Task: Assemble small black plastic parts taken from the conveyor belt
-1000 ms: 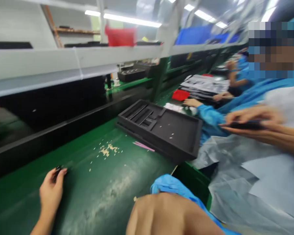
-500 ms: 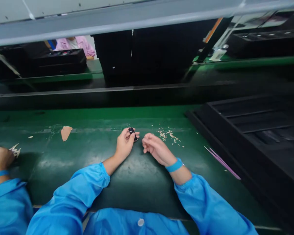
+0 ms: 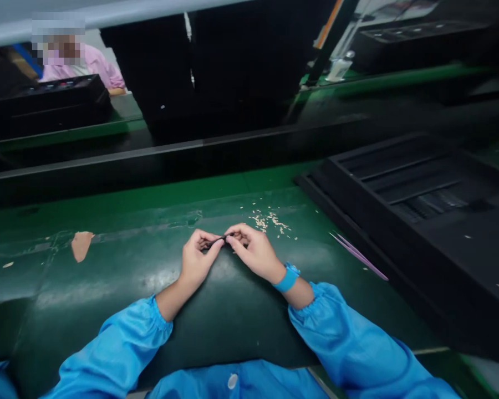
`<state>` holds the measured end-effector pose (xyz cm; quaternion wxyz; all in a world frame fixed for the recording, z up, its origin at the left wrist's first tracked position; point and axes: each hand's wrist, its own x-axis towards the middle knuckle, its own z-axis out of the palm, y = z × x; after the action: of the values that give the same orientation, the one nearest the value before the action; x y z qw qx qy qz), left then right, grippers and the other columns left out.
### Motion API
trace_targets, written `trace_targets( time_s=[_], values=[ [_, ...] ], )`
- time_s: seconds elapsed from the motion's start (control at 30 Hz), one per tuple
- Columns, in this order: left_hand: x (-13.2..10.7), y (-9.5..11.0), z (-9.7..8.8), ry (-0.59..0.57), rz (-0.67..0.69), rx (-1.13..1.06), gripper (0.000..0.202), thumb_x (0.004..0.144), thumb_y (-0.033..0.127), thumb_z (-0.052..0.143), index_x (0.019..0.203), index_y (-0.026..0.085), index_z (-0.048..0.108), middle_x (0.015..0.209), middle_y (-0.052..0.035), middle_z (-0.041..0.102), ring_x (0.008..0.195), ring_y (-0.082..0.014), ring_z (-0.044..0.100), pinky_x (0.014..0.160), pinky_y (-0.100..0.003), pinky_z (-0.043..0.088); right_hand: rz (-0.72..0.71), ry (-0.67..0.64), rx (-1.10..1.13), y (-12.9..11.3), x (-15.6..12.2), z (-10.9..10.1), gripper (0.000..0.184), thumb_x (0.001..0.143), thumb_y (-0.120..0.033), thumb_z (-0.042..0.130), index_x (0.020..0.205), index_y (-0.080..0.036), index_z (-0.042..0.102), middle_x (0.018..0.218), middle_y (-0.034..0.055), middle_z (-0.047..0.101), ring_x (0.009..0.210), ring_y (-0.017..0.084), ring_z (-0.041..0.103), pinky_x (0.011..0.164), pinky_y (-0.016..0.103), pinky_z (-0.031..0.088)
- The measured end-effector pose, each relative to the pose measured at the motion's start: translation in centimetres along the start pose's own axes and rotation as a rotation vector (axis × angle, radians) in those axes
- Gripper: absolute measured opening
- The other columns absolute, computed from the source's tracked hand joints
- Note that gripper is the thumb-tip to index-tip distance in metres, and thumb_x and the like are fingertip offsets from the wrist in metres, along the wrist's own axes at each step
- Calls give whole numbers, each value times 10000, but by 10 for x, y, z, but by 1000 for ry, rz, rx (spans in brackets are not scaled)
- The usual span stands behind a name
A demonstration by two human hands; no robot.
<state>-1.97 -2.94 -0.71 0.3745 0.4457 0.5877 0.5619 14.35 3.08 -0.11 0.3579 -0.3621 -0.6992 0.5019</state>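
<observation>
My left hand [image 3: 195,259] and my right hand [image 3: 254,252] meet over the green conveyor belt [image 3: 149,266], both pinching a small black part [image 3: 219,240] between their fingertips. The part is thin and dark, and most of it is hidden by my fingers. Both wrists rest on the belt. I wear blue sleeves and a blue wrist strap [image 3: 286,278] on the right wrist.
A large black foam tray [image 3: 419,205] with slots lies on the belt to the right, with pink tweezers [image 3: 357,255] beside its near edge. Pale crumbs [image 3: 270,220] are scattered beyond my hands; a tan scrap [image 3: 81,244] lies left. A person in pink sits across the line.
My view swung from the right side of the line down to my own hands. My right hand came over to join my left hand on the small black part.
</observation>
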Motion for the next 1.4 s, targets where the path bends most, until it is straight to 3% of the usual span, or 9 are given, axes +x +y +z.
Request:
trace_targets(
  time_s=[0.07, 0.17, 0.27, 0.37, 0.43, 0.6, 0.77, 1.2, 1.4],
  values=[
    [-1, 1, -2, -86, 61, 133, 227, 850, 317, 739, 1026, 193, 669, 861, -29, 714, 802, -156, 707, 814, -281, 572, -72, 28, -64, -2, -2, 0, 140, 931, -272, 581, 991, -199, 684, 842, 42, 697, 714, 150, 647, 680, 290, 542],
    [-5, 6, -2, -179, 131, 274, 230, 904, 318, 665, 1099, 217, 733, 881, -41, 713, 811, -165, 683, 817, -284, 564, -176, 27, -147, -3, -5, -2, 240, 936, -222, 568, 1163, -219, 647, 882, 38, 681, 753, 152, 631, 721, 298, 543],
    [-11, 7, 4, -210, 35, 144, 251, 944, 377, 616, 1043, 187, 747, 937, -75, 741, 859, -195, 714, 849, -307, 578, -189, 102, -116, -4, -5, -5, 374, 913, -211, 599, 1285, -219, 567, 951, 47, 647, 786, 153, 625, 708, 288, 552],
    [-15, 5, 11, -204, -79, -45, 284, 929, 413, 636, 1040, 160, 701, 943, -87, 760, 845, -205, 740, 836, -316, 595, -204, 137, -31, -4, -4, -5, 307, 915, -210, 598, 1221, -210, 605, 1139, 102, 643, 1021, 198, 654, 802, 311, 580],
    [-16, 3, 13, -230, -86, -37, 263, 928, 399, 641, 1031, 160, 683, 926, -80, 761, 826, -197, 741, 812, -302, 595, -204, 89, 14, -5, -4, -2, 256, 935, -225, 589, 1184, -208, 649, 1229, 112, 663, 1145, 218, 647, 897, 341, 579],
    [-15, -2, 9, -275, -29, 79, 221, 951, 344, 588, 1042, 172, 692, 940, -71, 762, 877, -204, 739, 864, -323, 591, -77, -35, 53, -7, -10, 10, 284, 938, -238, 611, 1195, -224, 730, 1168, 72, 758, 1039, 205, 726, 938, 364, 598],
    [-15, -4, 6, -269, -43, 167, 208, 963, 345, 555, 936, 176, 674, 763, -28, 701, 798, -185, 706, 760, -269, 556, -48, -89, 83, -4, -7, 8, 329, 956, -232, 562, 1218, -241, 760, 1268, 52, 738, 1190, 233, 705, 1078, 427, 554],
    [-13, 0, 8, -245, 4, 206, 224, 915, 370, 592, 829, 170, 646, 634, 15, 605, 580, -125, 575, 571, -212, 440, -63, -79, 39, -3, -4, 6, 349, 927, -190, 525, 1165, -220, 779, 1185, 54, 770, 1088, 222, 750, 986, 405, 605],
    [-13, -2, 6, -259, -13, 197, 197, 904, 367, 621, 868, 179, 663, 714, -7, 657, 661, -151, 632, 643, -233, 489, -42, -74, 30, -2, -3, 6, 334, 911, -204, 560, 1156, -221, 785, 1145, 46, 784, 1038, 219, 763, 951, 376, 612]
  ],
)
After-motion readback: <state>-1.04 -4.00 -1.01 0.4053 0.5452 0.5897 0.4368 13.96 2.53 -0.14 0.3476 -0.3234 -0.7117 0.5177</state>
